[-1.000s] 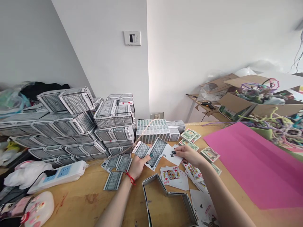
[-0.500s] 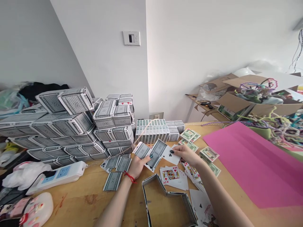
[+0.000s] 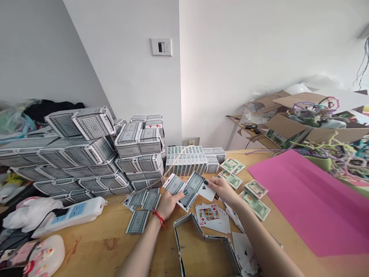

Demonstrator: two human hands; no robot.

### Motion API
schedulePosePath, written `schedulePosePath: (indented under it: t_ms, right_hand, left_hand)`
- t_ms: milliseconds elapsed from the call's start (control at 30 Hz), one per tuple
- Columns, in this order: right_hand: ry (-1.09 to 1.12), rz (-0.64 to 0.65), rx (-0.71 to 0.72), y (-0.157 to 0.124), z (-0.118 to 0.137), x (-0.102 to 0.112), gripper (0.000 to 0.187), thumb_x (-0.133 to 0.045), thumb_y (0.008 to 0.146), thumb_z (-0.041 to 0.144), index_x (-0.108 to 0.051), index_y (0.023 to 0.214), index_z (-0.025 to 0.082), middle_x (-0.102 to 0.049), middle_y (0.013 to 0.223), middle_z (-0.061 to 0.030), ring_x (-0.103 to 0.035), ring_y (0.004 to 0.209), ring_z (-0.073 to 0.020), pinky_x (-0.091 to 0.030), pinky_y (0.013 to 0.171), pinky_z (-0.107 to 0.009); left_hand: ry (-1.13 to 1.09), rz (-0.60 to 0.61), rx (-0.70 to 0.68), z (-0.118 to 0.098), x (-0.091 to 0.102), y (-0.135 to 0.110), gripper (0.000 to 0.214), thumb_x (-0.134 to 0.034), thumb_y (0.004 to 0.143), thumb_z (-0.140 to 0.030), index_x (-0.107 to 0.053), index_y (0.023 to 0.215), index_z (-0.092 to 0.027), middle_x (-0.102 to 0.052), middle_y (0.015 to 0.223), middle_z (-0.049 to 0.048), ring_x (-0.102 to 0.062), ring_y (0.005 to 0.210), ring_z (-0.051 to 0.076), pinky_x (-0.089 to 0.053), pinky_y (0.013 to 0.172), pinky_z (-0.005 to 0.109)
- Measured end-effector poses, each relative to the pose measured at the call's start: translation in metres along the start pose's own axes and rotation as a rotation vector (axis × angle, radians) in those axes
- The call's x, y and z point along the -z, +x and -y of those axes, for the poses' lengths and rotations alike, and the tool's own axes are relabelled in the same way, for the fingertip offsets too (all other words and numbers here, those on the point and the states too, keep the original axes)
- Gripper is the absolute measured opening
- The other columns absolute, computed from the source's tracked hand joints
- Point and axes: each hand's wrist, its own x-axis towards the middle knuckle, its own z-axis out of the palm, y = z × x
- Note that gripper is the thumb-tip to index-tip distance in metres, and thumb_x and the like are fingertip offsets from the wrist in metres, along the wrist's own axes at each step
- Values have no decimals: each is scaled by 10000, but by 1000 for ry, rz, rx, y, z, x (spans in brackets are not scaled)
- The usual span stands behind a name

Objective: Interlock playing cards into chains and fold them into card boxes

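Note:
My left hand (image 3: 168,204), with a red string at the wrist, is closed on a strip of joined playing cards (image 3: 184,185) that shows green patterned backs. My right hand (image 3: 220,188) pinches a clubs card (image 3: 206,190) at the right end of that strip. Both hands hover over a wooden table (image 3: 95,242). Just below them lies a zigzag wall of cards (image 3: 201,235) standing on edge, and a face-up king card (image 3: 208,213) rests beside it.
Stacked card-made boxes (image 3: 86,154) fill the left back. A row of card decks (image 3: 191,159) stands behind the hands. Loose decks (image 3: 255,188) and a pink paper sheet (image 3: 311,200) lie to the right. A white power strip (image 3: 69,213) sits at left, cardboard boxes (image 3: 302,123) at right.
My right hand has slid a little left with the clubs card, closer to the strip in my left hand. More of the loose decks on the right now show.

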Motion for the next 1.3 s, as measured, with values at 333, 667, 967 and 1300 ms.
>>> schedulePosePath:
  t_ms: [333, 667, 967, 1300]
  right_hand:
    - [512, -118, -58, 7, -10, -6, 255, -716, 651, 323, -585, 795, 159, -606, 604, 10, -510, 434, -74, -383, 361, -163]
    - [702, -55, -171, 14, -30, -29, 212, -712, 656, 248, -570, 786, 160, -588, 579, 16, -479, 417, -50, -397, 367, -142]
    - [522, -29, -110, 14, -34, -39, 295, -638, 692, 419, -445, 742, 203, -518, 485, 68, -452, 357, -65, -350, 341, -171]
    - [452, 15, -90, 9, -29, -22, 312, -635, 684, 444, -448, 747, 202, -435, 466, 95, -280, 312, -28, -140, 301, -162]
  left_hand:
    - [-300, 166, 24, -3, -8, -6, 509, -653, 588, -251, -615, 1090, -181, -655, 1073, 64, -576, 987, 263, -433, 850, 362]
    - [-287, 106, 150, -14, -13, 0, 373, -584, 744, -345, -640, 1054, -145, -694, 896, 86, -621, 720, 186, -449, 656, 274]
    - [-308, 188, 299, -21, -3, -1, 345, -593, 722, -250, -645, 1041, -131, -708, 833, 112, -651, 781, 236, -461, 639, 268]
    - [-319, 268, 323, -19, 0, 1, 336, -609, 707, -232, -638, 1027, -131, -697, 921, 114, -648, 867, 231, -467, 701, 263]
